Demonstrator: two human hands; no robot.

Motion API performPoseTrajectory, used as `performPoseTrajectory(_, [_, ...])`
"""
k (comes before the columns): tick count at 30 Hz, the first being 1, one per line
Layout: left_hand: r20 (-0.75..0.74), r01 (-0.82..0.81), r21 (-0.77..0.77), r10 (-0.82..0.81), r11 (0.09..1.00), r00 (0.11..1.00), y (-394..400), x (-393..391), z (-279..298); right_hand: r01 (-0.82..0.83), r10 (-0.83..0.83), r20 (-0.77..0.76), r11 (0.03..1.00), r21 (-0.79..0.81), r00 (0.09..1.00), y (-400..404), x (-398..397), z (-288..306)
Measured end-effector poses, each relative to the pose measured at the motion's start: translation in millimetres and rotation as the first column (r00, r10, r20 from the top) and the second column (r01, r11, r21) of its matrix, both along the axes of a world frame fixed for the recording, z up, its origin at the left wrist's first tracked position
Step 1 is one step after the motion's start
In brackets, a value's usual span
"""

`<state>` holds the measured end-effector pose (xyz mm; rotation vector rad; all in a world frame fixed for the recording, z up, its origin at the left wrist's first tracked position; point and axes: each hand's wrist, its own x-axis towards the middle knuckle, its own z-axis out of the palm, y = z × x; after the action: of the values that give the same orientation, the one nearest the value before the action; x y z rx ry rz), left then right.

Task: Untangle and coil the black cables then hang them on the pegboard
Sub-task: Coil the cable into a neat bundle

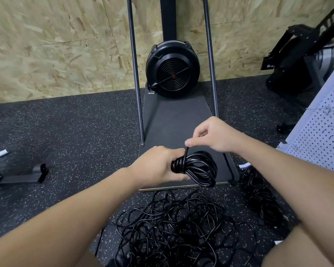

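Tangled black cables [174, 228] sprawl on the floor [66, 128] below both hands.
Left hand [156, 166] grips a coiled cable bundle [199, 168], fingers curled round one end; right hand [218, 135] pinches the cable's end [186, 153] just above it. White pegboard [320, 132] stands at right.

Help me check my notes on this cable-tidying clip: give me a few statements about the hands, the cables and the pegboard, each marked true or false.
1. The left hand grips a coiled black cable. True.
2. The right hand rests flat on the floor. False: it is raised above the coil, pinching the cable's end.
3. A tangled pile of black cables lies on the floor below the hands. True.
4. The held coil already hangs on the pegboard. False: it is in the hands, apart from the board at the right.
5. The wall is white tile. False: it is chipboard.
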<state>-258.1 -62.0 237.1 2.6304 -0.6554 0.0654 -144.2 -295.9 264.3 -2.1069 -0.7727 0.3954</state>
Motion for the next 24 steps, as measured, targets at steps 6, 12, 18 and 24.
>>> performPoseTrajectory(6, [-0.056,-0.096,-0.273,0.084,0.957,0.995,5,-5,9,0.038,-0.02,-0.17,0.994,0.106,0.985,-16,13,-14])
performPoseTrajectory(12, [-0.109,-0.177,-0.433,0.144,0.884,0.984,9,1,16,0.0,0.0,-0.159,1.0,0.002,0.987,-14,2,-16])
performPoseTrajectory(18, [-0.079,-0.459,-0.398,0.469,0.794,0.88,32,26,0,-0.112,0.108,-0.028,0.951,-0.289,0.994,-5,-20,-4])
performPoseTrajectory(24, [0.0,-0.568,-0.071,0.569,0.82,0.822,41,34,-20,-0.176,0.236,0.281,0.959,-0.222,0.93,21,-44,30])
